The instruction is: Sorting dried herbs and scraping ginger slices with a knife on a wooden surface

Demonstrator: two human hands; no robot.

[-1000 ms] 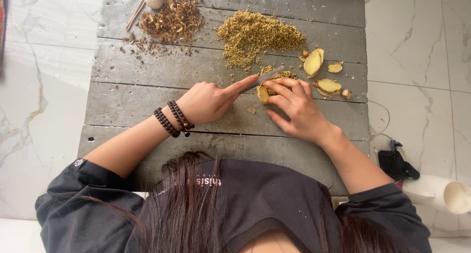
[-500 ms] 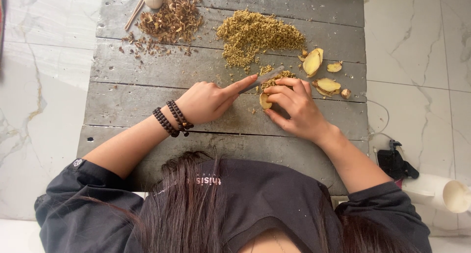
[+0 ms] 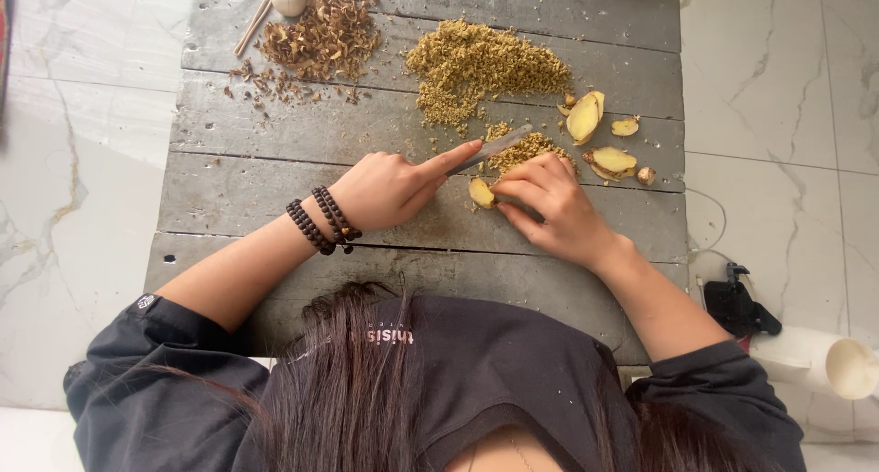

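A ginger piece [image 3: 481, 192] is pinned on the grey wooden table [image 3: 229, 197] by the right hand [image 3: 549, 206], fingers closed on it; a knife [image 3: 494, 148] is clasped by the left hand [image 3: 385, 190]. 3 larger slices [image 3: 600, 138] lie uncut beside 1 minced pile [image 3: 485, 65] at the far side.

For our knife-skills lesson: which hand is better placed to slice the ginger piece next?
Left, probably. The left hand grips the knife, blade beside the ginger piece; the right hand only steadies it.
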